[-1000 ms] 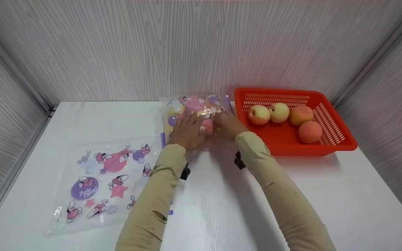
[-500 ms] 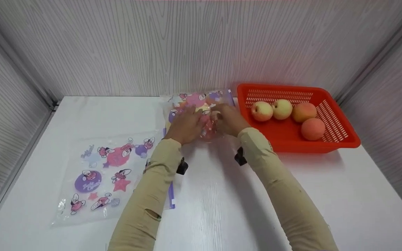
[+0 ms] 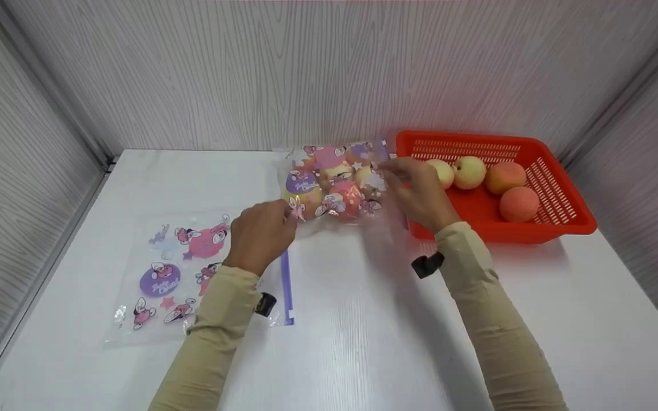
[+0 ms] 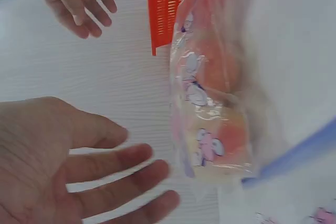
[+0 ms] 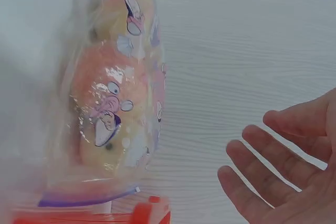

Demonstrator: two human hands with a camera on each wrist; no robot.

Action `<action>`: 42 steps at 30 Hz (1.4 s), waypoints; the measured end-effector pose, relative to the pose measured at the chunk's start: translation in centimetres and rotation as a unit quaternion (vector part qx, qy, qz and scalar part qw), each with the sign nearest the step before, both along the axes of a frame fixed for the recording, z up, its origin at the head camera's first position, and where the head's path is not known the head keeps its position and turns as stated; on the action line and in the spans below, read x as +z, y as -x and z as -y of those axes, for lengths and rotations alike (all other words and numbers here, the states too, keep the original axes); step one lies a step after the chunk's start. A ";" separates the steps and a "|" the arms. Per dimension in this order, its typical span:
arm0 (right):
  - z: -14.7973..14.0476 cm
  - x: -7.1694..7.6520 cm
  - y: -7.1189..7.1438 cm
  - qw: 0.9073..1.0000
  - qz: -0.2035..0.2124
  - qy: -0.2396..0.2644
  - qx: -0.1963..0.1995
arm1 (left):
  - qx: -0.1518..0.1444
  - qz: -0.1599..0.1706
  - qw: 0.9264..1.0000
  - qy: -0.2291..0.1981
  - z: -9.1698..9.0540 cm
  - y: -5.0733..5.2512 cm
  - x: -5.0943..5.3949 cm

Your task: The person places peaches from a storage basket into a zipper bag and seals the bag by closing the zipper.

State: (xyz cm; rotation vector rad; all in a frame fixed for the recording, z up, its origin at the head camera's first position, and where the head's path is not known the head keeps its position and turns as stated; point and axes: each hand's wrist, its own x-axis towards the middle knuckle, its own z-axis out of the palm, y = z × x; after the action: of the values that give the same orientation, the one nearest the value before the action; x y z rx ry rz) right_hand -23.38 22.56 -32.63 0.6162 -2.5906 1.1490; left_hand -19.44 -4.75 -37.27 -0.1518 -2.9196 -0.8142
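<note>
A clear zip bag (image 3: pixel 337 191) printed with pink and purple cartoon figures lies at the back of the table, several peaches showing through its film. Beside its near left corner is my left hand (image 3: pixel 263 234), whose fingers are loosely bent and hold nothing in the left wrist view. My right hand (image 3: pixel 417 191) is at the bag's right end, between it and the red basket; the right wrist view shows its fingers (image 5: pixel 257 150) spread and relaxed, apart from the bag. A purple zip strip (image 5: pixel 89 198) runs along the bag's basket-side end.
A red plastic basket (image 3: pixel 500 233) with several peaches (image 3: pixel 519 204) stands at the back right, against the zip end of the filled bag. Flat on the table at left lies another printed zip bag (image 3: pixel 183 268), partly under my left arm. White panels (image 3: pixel 329 74) enclose the table.
Both hands have come off the top of the filled bag, the left moving left and nearer, the right moving right. More of the peaches inside shows. The view has shifted slightly.
</note>
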 end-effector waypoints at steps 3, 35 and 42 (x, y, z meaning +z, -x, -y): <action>-0.4 -1.0 -1.3 1.000 -0.007 0.025 0.016 | 0.003 0.040 0.999 0.021 0.1 -0.9 -2.2; -1.5 -3.9 -5.7 0.992 0.061 0.094 0.053 | 0.035 0.031 0.988 0.145 0.2 -2.0 -6.3; -1.5 -4.1 -5.7 0.991 0.064 0.103 0.061 | 0.058 0.077 0.993 0.066 2.0 -2.3 -5.8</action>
State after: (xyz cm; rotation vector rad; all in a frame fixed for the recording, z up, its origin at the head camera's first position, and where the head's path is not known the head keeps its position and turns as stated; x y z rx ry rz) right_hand -17.68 24.02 -36.73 0.6826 -2.5216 1.5179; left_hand -17.14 -6.79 -43.06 0.0727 -3.0917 -0.6424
